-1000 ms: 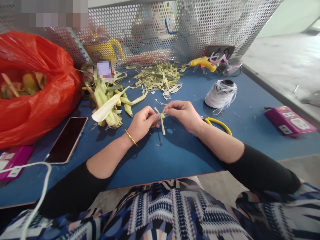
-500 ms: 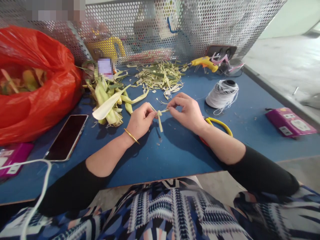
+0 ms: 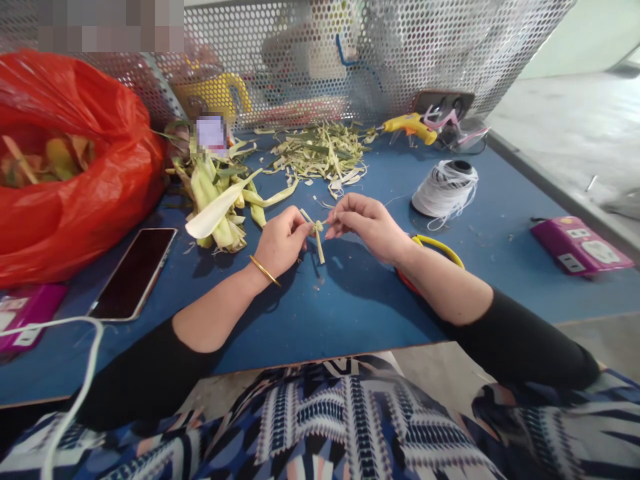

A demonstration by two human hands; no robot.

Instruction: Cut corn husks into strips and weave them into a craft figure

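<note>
A small knotted strip of pale green corn husk [image 3: 320,245] is held just above the blue table, its short tail hanging down. My left hand [image 3: 285,241], with a gold bangle on the wrist, pinches it on the left side of the knot between thumb and fingers. My right hand [image 3: 364,223] is curled at the strip's right end, its fingertips close to the knot; the exact grip is partly hidden. Beneath my right forearm lie scissors with yellow and red handles [image 3: 443,245]. Beyond my left hand is a pile of corn husks [image 3: 220,217].
Husk scraps [image 3: 320,153] lie at the back below a perforated metal screen [image 3: 295,73]. A yellow glue gun [image 3: 411,127] and a cone of white thread [image 3: 443,190] are at right, a purple packet [image 3: 580,245] farther out. A red plastic bag [image 3: 120,180] and a phone [image 3: 134,273] stand left.
My right hand has moved left and slightly down along the strip, bringing its fingers nearer the knot. My left hand keeps its pinch in nearly the same place.
</note>
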